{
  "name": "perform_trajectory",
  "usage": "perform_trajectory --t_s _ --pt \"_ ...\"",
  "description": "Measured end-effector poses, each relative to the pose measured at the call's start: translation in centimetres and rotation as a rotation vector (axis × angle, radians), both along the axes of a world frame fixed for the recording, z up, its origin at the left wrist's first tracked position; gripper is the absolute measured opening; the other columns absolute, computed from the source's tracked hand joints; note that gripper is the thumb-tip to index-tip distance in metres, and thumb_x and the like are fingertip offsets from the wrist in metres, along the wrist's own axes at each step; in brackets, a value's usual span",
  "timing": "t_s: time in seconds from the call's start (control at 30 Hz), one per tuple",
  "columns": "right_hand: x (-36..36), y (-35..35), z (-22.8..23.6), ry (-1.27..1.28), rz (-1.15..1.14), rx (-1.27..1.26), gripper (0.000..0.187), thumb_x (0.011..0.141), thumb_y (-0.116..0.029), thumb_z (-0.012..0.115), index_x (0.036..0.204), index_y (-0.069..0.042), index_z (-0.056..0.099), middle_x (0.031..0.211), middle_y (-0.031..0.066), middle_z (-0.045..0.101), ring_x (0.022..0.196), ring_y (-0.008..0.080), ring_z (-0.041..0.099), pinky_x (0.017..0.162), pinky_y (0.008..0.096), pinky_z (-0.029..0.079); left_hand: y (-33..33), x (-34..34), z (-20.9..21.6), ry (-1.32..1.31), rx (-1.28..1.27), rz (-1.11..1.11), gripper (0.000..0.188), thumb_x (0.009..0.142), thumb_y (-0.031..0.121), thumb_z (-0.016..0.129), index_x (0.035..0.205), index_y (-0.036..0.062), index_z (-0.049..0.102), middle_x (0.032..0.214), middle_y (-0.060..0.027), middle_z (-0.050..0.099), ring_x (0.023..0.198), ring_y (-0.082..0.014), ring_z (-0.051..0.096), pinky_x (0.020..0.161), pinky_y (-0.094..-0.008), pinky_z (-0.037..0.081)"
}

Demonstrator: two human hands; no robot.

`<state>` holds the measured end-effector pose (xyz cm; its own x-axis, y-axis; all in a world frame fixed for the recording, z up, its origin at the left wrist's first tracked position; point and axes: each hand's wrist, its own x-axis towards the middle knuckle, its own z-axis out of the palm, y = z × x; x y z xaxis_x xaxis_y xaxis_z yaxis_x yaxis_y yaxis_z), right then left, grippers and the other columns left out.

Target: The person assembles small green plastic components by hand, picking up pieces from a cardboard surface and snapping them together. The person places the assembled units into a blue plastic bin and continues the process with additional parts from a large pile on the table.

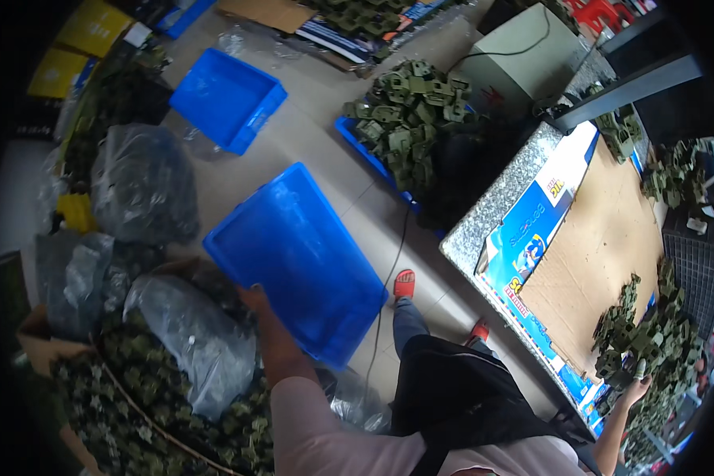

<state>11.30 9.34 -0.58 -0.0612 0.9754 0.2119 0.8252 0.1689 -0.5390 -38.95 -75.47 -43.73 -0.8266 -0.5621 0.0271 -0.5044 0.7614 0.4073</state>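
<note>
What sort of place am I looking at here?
Probably a workshop or packing area, judging by the piled green pieces, large blue tray and bulging plastic bags.

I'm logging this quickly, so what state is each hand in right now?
Left hand: closed, holding the larger blue tray by its edge.
Right hand: at the green pieces; open or closed cannot be told.

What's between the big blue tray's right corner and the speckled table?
From tray to table: tiled floor, black cable, one red slipper; head view shows it.
</note>
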Motion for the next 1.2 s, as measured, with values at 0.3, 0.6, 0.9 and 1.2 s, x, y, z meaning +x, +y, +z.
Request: perform_trajectory --t_s 0.3,0.6,0.9,1.2 --pt "-8.0 -6.7 2.5 0.021 -0.039 -0.026 0.051 0.079 -0.023 0.063 0.12 0.001 0.046 0.118 0.0154 0.05 0.107 0.0225 0.048 0.091 0.0321 0.037 -0.7 -11.2 8.4 0.415 0.648 0.074 0.051 0.077 0.011 0.059 0.123 0.0006 0.04 0.105 -0.0196 0.054 0.089 -0.032 0.056 0.078 -0.0425 0.049" --pt "-4.5 -7.4 5.9 0.421 0.32 -0.12 0.04 0.073 -0.009 0.07 0.106 -0.002 0.049 0.098 0.0064 0.056 0.09 0.0146 0.053 0.081 0.0262 0.041 54.8 13.2 40.6 -0.197 1.128 -1.442 0.048 0.072 0.005 0.066 0.117 0.0019 0.05 0.123 -0.0121 0.046 0.115 -0.0229 0.042 0.101 -0.0342 0.028" --pt "-0.5 -3.4 5.7 0.566 0.723 -0.705 0.046 0.075 -0.011 0.068 0.116 -0.008 0.047 0.103 0.0025 0.054 0.093 0.0113 0.051 0.083 0.0255 0.04 66.6 29.4 41.1 -0.695 0.985 -1.858 0.08 0.065 0.014 0.076 0.128 0.0029 0.028 0.12 -0.0118 0.047 0.111 -0.0231 0.047 0.095 -0.0349 0.037" --pt "12.1 4.2 -3.1 1.398 0.114 -0.593 0.029 0.077 0.008 0.049 0.103 -0.003 0.055 0.097 0.0074 0.057 0.083 0.0117 0.054 0.082 0.0228 0.043 73.2 30.6 43.6 0.081 -0.194 -1.35 0.096 0.07 0.031 0.072 0.138 0.0001 0.012 0.134 -0.0268 0.031 0.126 -0.0301 0.032 0.103 -0.0389 0.024"
